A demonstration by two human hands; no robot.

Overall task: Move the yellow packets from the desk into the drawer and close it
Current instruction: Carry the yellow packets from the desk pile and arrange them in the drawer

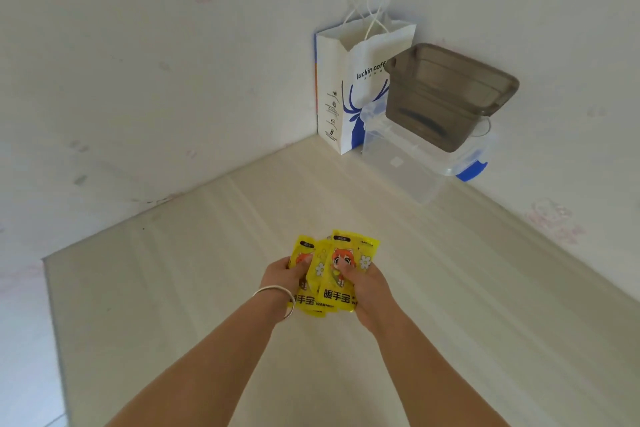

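Several yellow packets [341,246] with a cartoon figure and black lettering overlap in a fan over the pale wooden desk [180,288], near its middle. My left hand [282,274], a silver bangle on its wrist, grips the left side of the bunch with the thumb on top. My right hand [367,284] grips the right side the same way. Both hands hold the packets together; their lower edges are partly hidden by my fingers. No drawer is in view.
In the far corner stands a white and blue paper bag [349,94] against the wall. Beside it a smoky grey plastic tub [446,94] rests on a clear lidded box with blue clips [415,163]. The desk's left edge [52,305] drops to the floor.
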